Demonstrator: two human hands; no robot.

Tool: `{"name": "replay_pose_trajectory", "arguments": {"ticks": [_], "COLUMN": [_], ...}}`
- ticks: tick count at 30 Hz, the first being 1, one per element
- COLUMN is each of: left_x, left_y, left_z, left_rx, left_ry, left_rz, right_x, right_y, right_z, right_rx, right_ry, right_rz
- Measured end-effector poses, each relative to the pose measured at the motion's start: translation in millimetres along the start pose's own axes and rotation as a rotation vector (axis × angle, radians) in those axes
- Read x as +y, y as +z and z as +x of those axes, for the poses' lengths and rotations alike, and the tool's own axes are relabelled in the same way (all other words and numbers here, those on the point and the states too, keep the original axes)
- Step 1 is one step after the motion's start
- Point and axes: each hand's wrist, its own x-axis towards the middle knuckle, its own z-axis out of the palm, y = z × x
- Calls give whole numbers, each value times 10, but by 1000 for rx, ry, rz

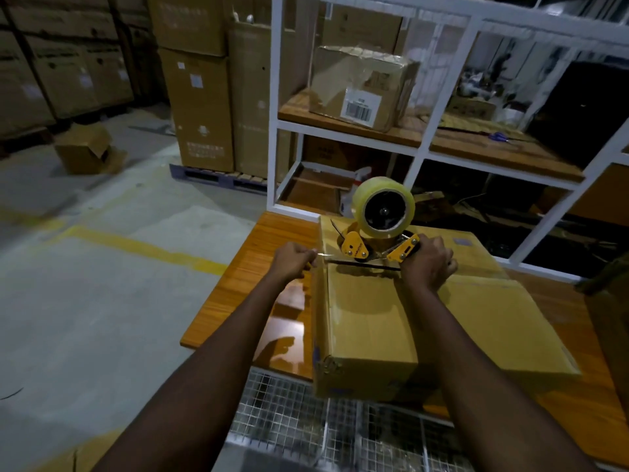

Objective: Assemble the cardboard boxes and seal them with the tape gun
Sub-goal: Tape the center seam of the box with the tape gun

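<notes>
A closed cardboard box [371,321] lies on the orange wooden table [245,284] in front of me. On its top sits a yellow tape gun [377,247] carrying a roll of clear tape [383,207]. My right hand [429,262] grips the gun's handle on the right side. My left hand [294,258] pinches the free end of the clear tape at the box's left top edge, with the strip stretched from the gun to my fingers along the flap seam.
A white metal shelf frame [422,148] stands behind the table with a taped box [360,86] on it. Stacked cartons on a pallet [204,107] stand at the back left. A small open box [85,151] lies on the floor. A wire mesh cage [306,424] sits below me.
</notes>
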Motion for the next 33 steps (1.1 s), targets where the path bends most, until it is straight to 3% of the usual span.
{"name": "replay_pose_trajectory", "arguments": {"ticks": [5, 23, 33], "left_x": [-100, -612, -928], "left_y": [9, 247, 389], "left_z": [99, 232, 116], "left_rx": [-56, 30, 98], "left_ry": [-9, 85, -188], "left_rz": [-90, 312, 449], "right_x": [-16, 90, 104], "right_y": [107, 234, 242], "right_z": [0, -99, -71], "right_rx": [7, 38, 67], "right_ry": [14, -76, -102], "right_rz": [-6, -50, -91]}}
